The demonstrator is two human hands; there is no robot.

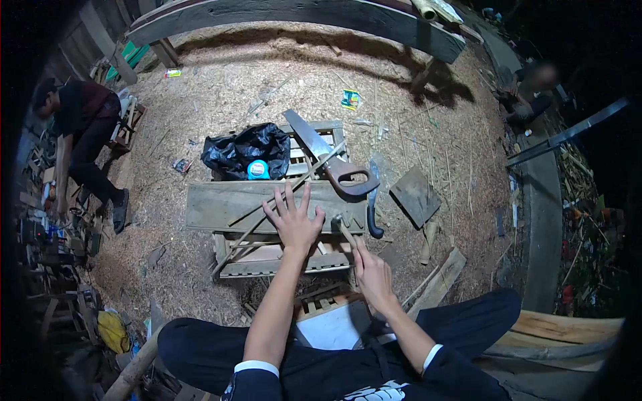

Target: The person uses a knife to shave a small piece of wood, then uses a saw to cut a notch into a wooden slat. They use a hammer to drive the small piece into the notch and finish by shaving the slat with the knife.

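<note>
My left hand (297,224) lies flat with fingers spread on a grey wooden board (207,208) and across thin wood strips (257,219). In my right hand (373,275) is the wooden handle of a hammer (346,234), its head over the board's front right part. Small, thin pieces, too small to name, lie beside the hammer head. A handsaw (321,148) rests on the far right of the board and the slatted wooden stand (287,267) under it. A black-handled knife (373,207) is just right of the board.
Behind the board are a black plastic bag (234,152) and a blue tape measure (258,170). A square wood piece (414,196) lies to the right on shaving-covered ground. A long beam (294,15) spans the back. One person (87,134) bends at left; another (528,93) sits far right.
</note>
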